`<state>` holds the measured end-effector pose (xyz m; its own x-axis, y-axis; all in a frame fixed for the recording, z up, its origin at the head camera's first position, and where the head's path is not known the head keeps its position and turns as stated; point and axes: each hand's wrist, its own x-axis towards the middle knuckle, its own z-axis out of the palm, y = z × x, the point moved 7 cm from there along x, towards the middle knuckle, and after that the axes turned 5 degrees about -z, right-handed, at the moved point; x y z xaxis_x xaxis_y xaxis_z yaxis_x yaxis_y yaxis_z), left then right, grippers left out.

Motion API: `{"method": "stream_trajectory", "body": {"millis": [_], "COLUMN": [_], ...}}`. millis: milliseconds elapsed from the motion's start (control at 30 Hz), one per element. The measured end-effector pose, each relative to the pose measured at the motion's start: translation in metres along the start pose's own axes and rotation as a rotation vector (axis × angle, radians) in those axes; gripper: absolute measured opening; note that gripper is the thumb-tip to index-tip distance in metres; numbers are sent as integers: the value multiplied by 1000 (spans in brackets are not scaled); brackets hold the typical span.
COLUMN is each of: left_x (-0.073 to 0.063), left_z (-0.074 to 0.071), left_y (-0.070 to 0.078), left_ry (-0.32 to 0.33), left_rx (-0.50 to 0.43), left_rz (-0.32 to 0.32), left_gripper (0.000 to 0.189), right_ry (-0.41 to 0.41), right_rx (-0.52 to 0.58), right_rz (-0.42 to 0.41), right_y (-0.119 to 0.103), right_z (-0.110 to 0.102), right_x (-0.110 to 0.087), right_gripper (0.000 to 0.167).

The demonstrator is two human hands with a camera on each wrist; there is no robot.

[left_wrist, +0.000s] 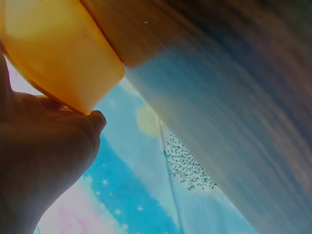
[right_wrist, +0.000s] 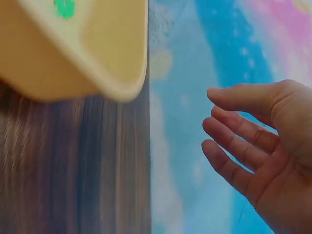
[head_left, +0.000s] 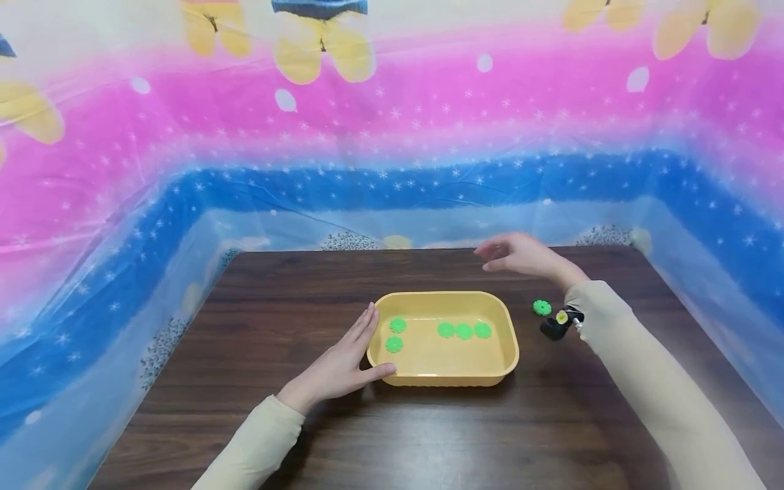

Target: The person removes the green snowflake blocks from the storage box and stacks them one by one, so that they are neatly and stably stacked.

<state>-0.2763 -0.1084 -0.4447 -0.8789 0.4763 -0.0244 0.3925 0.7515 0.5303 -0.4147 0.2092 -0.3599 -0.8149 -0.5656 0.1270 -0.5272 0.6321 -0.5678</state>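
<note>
A yellow plastic tray (head_left: 422,357) stands on the table in the head view. Against its left end lies my left hand (head_left: 339,367), fairly straight fingers along the outside and the thumb at the near rim. The left wrist view shows that hand touching the tray's wall (left_wrist: 63,58). Inside lie flower-shaped green discs: two at the left, one of them a disc (head_left: 395,345), and three in a row, including a middle disc (head_left: 464,331). Beyond the tray's far right corner, my right hand (head_left: 517,254) hovers with loosely bent fingers and holds nothing; its palm shows in the right wrist view.
Another green disc (head_left: 542,307) lies on the dark wooden table (head_left: 294,286) right of the tray, close to the black wrist camera (head_left: 557,325) on my right arm. A colourful patterned cloth (head_left: 392,184) hangs behind and beside the table.
</note>
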Motion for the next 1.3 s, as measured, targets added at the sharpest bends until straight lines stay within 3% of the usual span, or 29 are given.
{"method": "stream_trajectory", "body": {"millis": [300,633,800,1100,1300], "left_x": [-1,-1,-2,-4,-4], "left_z": [-1,-3,-2,-3,-2], "left_y": [-3,-1,-2,-3,-3], "left_ry": [13,3,-3,-19,-12], "left_rx": [-8,0,1,10,1], "left_rz": [12,-7,1,-2,3], "left_gripper": [106,106,105,104,104], "right_ry": [-129,-362,-459,-602,-661], "right_rx": [16,-155,-268,-325,-358], "right_rz": [-137,-329,-378,-296,-335], "right_y": [-62,-117,-127,-122,-127], "right_z": [35,86,109,141,161], "right_x": [35,45,44,54,58], "right_gripper": [36,38,44,57,51]}}
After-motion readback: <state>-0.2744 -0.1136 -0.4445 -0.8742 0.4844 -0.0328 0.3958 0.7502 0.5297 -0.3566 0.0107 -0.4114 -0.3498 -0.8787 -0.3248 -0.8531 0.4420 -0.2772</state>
